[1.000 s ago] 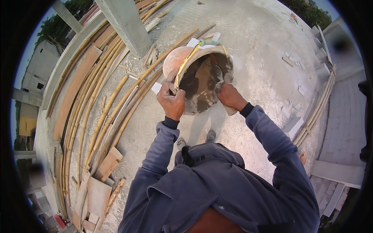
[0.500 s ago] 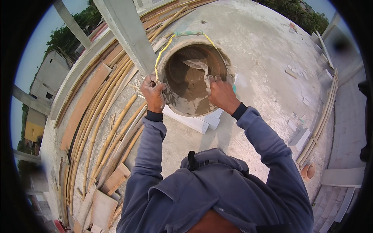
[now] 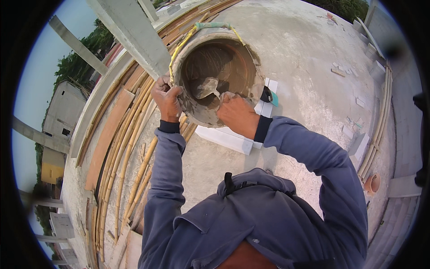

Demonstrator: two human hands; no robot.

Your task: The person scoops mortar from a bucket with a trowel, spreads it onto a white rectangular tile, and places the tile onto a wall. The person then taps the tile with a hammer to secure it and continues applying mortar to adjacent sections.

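Note:
A mortar-smeared bucket (image 3: 197,117) stands tilted in front of me, its mouth facing me and wet grey-brown mortar clinging inside. My left hand (image 3: 167,101) is closed on the bucket's left rim, beside the lower end of its yellow rope handle (image 3: 178,53). A green sleeve (image 3: 214,25) covers the top of that rope. My right hand (image 3: 238,114) is closed round a trowel, whose handle is hidden by the fingers. The trowel's blade (image 3: 207,87), coated with mortar, is inside the bucket near its lower side.
White blocks (image 3: 228,140) lie beneath and beside the bucket, with a dark and teal object (image 3: 269,96) on them. A concrete column (image 3: 130,33) rises behind at left. Bamboo poles (image 3: 117,168) and planks (image 3: 105,143) cover the left floor. More poles (image 3: 380,121) lie right.
The trowel blade has come down toward the bucket's near side and turned. The bucket sits farther left and up in view. My left hand keeps its hold on the rim.

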